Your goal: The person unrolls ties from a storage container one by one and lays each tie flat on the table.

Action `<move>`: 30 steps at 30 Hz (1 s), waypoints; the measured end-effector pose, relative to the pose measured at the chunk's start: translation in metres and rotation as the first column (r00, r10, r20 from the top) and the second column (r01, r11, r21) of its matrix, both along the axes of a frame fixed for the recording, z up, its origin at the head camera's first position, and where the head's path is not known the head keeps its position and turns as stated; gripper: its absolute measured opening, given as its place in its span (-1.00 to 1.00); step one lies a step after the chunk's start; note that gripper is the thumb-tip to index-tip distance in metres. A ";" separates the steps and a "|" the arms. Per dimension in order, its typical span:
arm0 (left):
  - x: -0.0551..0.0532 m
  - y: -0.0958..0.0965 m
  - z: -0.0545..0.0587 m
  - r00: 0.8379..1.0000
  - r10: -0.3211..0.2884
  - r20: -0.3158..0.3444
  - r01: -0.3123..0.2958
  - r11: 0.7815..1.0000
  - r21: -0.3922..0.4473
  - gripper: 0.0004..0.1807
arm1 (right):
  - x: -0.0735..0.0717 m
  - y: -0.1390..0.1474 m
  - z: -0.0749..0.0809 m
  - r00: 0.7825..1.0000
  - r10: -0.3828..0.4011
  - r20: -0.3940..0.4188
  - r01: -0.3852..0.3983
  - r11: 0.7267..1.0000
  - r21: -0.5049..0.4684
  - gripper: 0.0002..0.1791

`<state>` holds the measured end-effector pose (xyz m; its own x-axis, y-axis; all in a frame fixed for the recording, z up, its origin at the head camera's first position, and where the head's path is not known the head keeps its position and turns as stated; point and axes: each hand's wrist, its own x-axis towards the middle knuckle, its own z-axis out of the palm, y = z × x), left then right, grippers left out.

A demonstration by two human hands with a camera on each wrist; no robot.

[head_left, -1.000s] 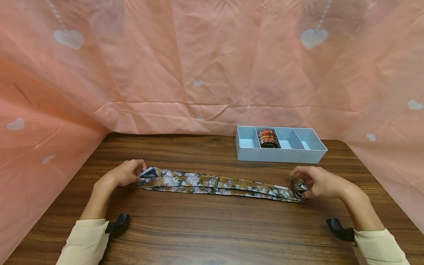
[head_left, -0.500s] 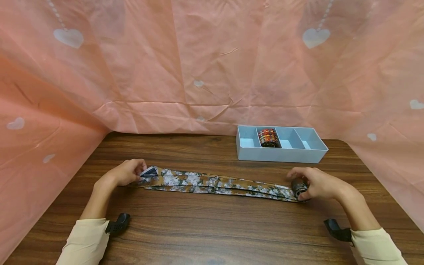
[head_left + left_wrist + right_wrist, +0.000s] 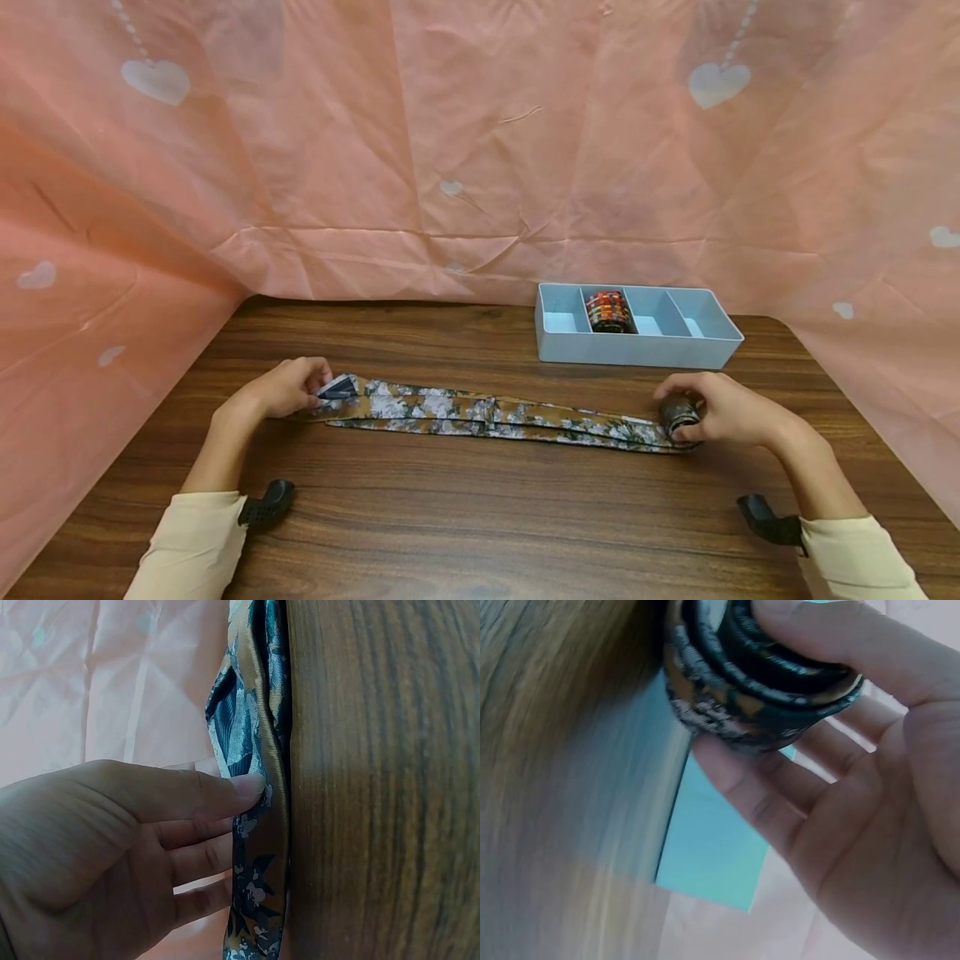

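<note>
A mustard-brown necktie (image 3: 435, 410) with white flowers stretches across the wooden table in the head view, its back side up. Its right end is wound into a roll (image 3: 678, 416). My right hand (image 3: 723, 410) grips that roll between thumb and fingers; in the right wrist view the layered coil (image 3: 735, 712) shows, with the thumb at its open side. At the other end, my left hand (image 3: 288, 389) pinches the tie near a dark folded lining. The left wrist view has the thumb (image 3: 244, 791) on top of the tie and the fingers behind it.
A pale blue box (image 3: 630, 350) with several compartments stands behind the roll, toward the back right. One compartment holds a red patterned rolled tie (image 3: 609, 311). Pink cloth (image 3: 480, 150) with white hearts hangs behind and at both sides of the table (image 3: 465, 517).
My right hand has turned the roll slightly and shifted a little, still holding it at the tie's right end. The left hand has stayed almost in place.
</note>
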<state>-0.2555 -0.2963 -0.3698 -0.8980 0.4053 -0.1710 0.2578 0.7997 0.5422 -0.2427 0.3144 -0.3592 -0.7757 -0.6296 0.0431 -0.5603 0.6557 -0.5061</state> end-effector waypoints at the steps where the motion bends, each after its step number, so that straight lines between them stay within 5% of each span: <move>1: 0.000 0.000 0.000 1.000 0.001 0.000 -0.001 1.000 0.000 -0.75 | 0.000 0.001 -0.001 1.000 0.008 -0.009 -0.008 1.000 -0.023 -0.52; 7: -0.001 0.001 -0.001 1.000 -0.002 0.001 0.002 1.000 0.007 -0.75 | 0.003 0.010 -0.012 0.999 0.014 -0.038 -0.020 0.989 -0.144 -0.56; 15: -0.001 -0.001 -0.001 1.000 -0.001 0.001 0.001 1.000 -0.001 -0.75 | 0.004 0.017 -0.015 0.999 -0.030 -0.021 0.026 0.981 -0.193 -0.55; 30: -0.001 -0.002 -0.002 1.000 -0.005 -0.005 0.005 1.000 0.017 -0.75 | 0.003 0.027 -0.015 1.000 0.007 -0.028 -0.016 0.944 -0.329 -0.49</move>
